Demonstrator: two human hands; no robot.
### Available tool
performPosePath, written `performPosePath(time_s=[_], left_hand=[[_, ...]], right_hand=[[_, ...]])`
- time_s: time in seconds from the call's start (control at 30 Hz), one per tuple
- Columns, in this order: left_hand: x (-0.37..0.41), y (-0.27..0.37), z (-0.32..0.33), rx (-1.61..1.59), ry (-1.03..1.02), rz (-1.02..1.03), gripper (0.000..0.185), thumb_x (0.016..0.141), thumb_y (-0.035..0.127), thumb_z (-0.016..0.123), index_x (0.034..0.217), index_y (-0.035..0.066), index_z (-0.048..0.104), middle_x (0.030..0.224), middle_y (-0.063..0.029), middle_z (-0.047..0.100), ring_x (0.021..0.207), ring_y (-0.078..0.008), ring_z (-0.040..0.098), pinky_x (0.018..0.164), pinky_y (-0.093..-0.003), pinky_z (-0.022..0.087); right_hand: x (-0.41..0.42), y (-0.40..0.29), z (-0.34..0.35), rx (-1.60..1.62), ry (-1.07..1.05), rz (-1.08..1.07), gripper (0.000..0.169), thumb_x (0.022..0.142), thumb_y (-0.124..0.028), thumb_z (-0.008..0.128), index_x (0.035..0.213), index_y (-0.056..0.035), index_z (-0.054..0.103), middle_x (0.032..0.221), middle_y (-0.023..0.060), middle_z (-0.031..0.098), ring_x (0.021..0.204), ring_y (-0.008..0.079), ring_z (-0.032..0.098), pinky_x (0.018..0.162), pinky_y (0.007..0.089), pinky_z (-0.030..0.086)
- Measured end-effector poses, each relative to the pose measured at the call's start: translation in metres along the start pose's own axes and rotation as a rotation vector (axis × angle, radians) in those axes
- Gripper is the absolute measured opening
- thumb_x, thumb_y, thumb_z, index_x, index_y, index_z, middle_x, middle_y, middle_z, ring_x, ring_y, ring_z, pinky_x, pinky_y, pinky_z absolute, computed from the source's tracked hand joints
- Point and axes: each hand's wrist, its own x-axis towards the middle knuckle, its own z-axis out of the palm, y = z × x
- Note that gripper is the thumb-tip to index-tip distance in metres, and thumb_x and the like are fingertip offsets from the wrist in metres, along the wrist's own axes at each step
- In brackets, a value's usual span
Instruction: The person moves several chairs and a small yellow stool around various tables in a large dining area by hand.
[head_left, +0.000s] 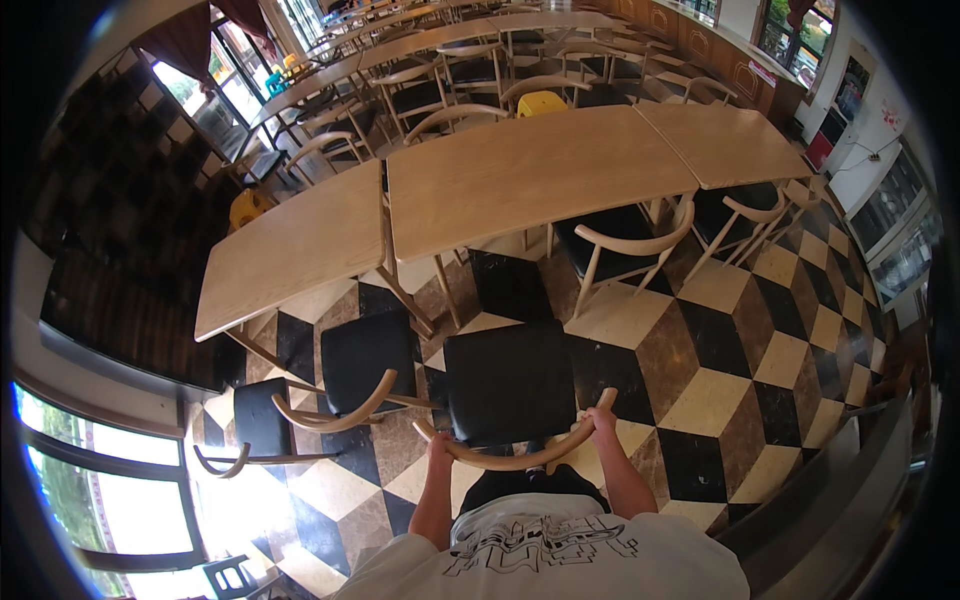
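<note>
My left hand (440, 445) and my right hand (600, 420) each grip one side of the curved wooden backrest (525, 459) of a chair directly in front of me. Its square black seat (508, 382) points away from me, towards a row of light wooden tables. Just left of it stands a second chair with a black seat (367, 360) and a curved backrest. Farther left is a third such chair (262, 420). The near tabletop (292, 247) at the left and the long tabletop (540, 169) lie beyond these chairs.
More chairs (637, 240) stand at the tables' near side to the right. Yellow stools (541, 103) and further rows of tables (427, 41) are beyond. Windows (112, 480) line the lower left. A glass-fronted cabinet (892, 217) stands at the right. The floor is patterned tile.
</note>
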Motion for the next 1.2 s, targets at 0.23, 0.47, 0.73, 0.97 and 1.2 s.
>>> performPosePath(time_s=[0.23,0.47,0.73,0.97,1.2], left_hand=[[0.020,-0.007,0.027,-0.014,0.025,-0.026,0.011,0.058,0.005,0.057,0.067,0.001,0.051,0.070,-0.0113,0.049,0.068,-0.0237,0.050,0.060,-0.0354,0.043],[0.031,0.016,0.064,-0.128,-0.042,0.026,0.014,0.057,0.002,0.057,0.069,0.000,0.051,0.069,-0.0097,0.048,0.068,-0.0222,0.049,0.060,-0.0343,0.042],[0.072,0.065,0.132,-0.092,0.005,-0.026,0.014,0.057,0.001,0.057,0.069,0.000,0.048,0.071,-0.0097,0.045,0.068,-0.0230,0.047,0.062,-0.0357,0.042],[0.105,0.116,0.199,-0.048,0.032,-0.063,0.015,0.057,0.000,0.057,0.070,-0.001,0.049,0.073,-0.0096,0.046,0.067,-0.0222,0.048,0.059,-0.0349,0.043],[0.146,0.148,0.241,-0.069,0.029,-0.085,0.019,0.056,-0.002,0.058,0.073,-0.001,0.050,0.071,-0.0094,0.046,0.065,-0.0223,0.049,0.057,-0.0345,0.042]], right_hand=[[0.029,-0.031,-0.003,-0.023,-0.036,-0.029,0.024,0.052,0.002,0.061,0.074,0.0078,0.052,0.068,0.0138,0.052,0.060,0.0236,0.053,0.053,0.0344,0.041],[0.028,-0.078,0.029,0.005,-0.103,-0.051,0.027,0.046,-0.001,0.063,0.069,0.0077,0.054,0.068,0.0119,0.053,0.058,0.0203,0.051,0.050,0.0335,0.040],[0.065,-0.123,0.092,-0.027,-0.027,-0.075,0.031,0.047,-0.001,0.063,0.075,0.0073,0.054,0.072,0.0120,0.054,0.062,0.0217,0.053,0.054,0.0347,0.042],[0.083,-0.161,0.144,0.039,-0.033,-0.094,0.019,0.055,0.003,0.059,0.072,0.0051,0.049,0.061,0.0134,0.051,0.054,0.0244,0.053,0.052,0.0355,0.044],[0.101,-0.193,0.186,0.106,-0.077,-0.123,0.023,0.049,0.003,0.063,0.068,0.0052,0.051,0.064,0.0123,0.053,0.054,0.0232,0.053,0.050,0.0338,0.042]])
